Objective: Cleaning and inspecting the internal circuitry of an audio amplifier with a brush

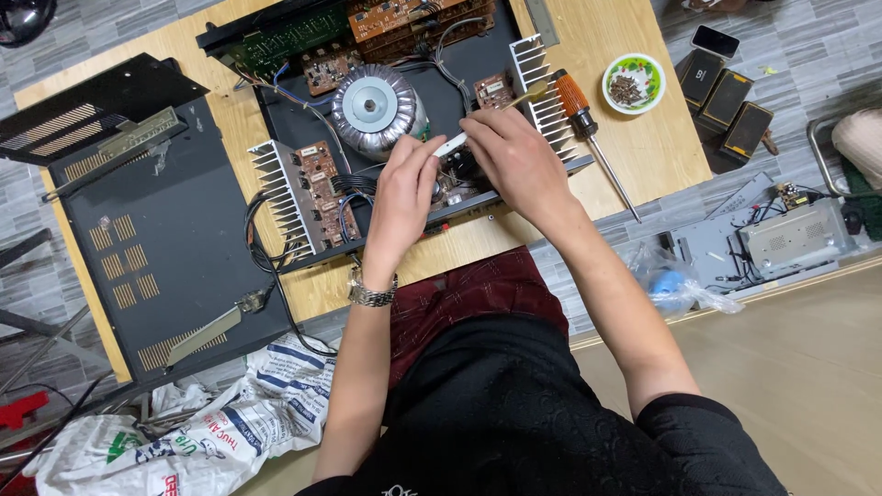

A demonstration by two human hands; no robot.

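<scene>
— Grey tiled floor, with a pale wooden board [634, 147] laid on it as a work surface. What sits on the board?

— An opened black metal amplifier chassis [478, 69], lid off, showing a round silver toroidal transformer [375, 108], brown circuit boards and two finned aluminium heat sinks [280, 188]. Its top edge is cut off by the frame.

— And the hands?

— Both are over the chassis's near middle. The left hand [404, 197], a metal watch at its wrist, has its fingers curled together down onto the board beneath; what they touch is hidden by the hand itself. The right hand [519, 156] has its fingers pinched on a slim white tool [450, 144], whose end sticks out toward the left hand. Its tip is hard to make out.

— Anything beside them?

— An orange-handled screwdriver [588, 129] lies on the wood just right of the chassis, near a small green-rimmed bowl of screws [634, 83]. The black perforated metal cover [156, 239] rests to the left, well apart.

— Farther out?

— Crumpled white printed plastic bags [211, 432] lie at lower left, and a grey metal unit with loose wires [781, 239] at right, partly out of view. Small dark boxes [726, 96] lie on the tiles.
</scene>
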